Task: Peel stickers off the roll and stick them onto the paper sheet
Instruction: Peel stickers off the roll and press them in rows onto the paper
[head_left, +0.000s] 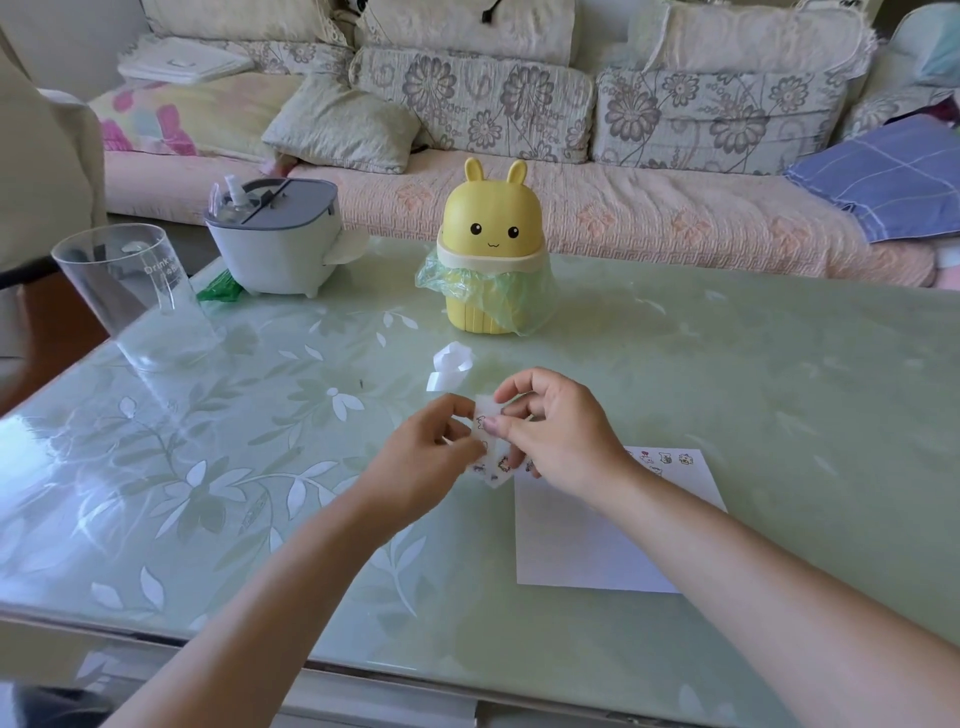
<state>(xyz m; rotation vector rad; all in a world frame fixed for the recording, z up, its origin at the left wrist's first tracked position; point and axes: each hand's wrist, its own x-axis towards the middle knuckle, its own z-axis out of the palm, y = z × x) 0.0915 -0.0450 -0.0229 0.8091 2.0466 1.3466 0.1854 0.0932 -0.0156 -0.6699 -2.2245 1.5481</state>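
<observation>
A white sticker strip (491, 460) with small cartoon pictures hangs between both hands above the green table. My left hand (426, 457) pinches its left edge. My right hand (553, 431) has thumb and fingertips closed on the strip's upper part. A white paper sheet (582, 540) lies flat on the table under my right wrist, and several stickers (665, 460) show along its far edge. A curl of white backing strip (449, 366) lies on the table just beyond my hands.
A yellow rabbit-shaped bin (491, 254) with a green bag stands behind the hands. A grey-lidded white container (275, 234) and a clear plastic cup (135, 296) sit at the table's far left. A sofa (519, 130) runs along the back.
</observation>
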